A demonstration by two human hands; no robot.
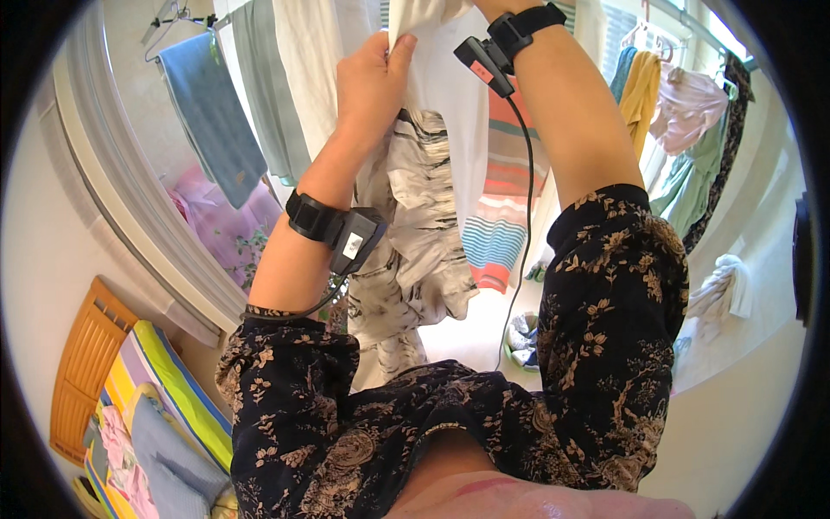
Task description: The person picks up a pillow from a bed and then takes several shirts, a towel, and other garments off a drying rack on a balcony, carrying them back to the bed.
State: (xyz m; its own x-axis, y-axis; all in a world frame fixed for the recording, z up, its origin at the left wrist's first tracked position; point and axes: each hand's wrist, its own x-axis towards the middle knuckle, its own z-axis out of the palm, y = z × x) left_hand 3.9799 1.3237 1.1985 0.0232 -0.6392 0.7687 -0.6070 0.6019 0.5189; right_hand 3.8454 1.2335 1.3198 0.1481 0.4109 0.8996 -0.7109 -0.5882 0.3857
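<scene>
My left hand [371, 81] grips the edge of a cream cloth [421, 23] near the top of the view, thumb pressed against it. My right hand is past the top edge; only its wrist and forearm show. Below my left hand hangs a crumpled off-white fabric [425, 214] with black streaks. Whether it is one piece with the cream cloth cannot be told. A coral, white and blue striped cloth [496, 240] hangs to its right, behind a sheer white cloth [468, 149].
A blue towel [207, 110] and a grey cloth [262, 84] hang at left. Yellow [640, 91] and pink [687, 104] garments hang at right by a window. Shoes [522, 340] lie on the floor. A bed with a wooden headboard [91, 363] stands at lower left. Cables run from my wrist devices.
</scene>
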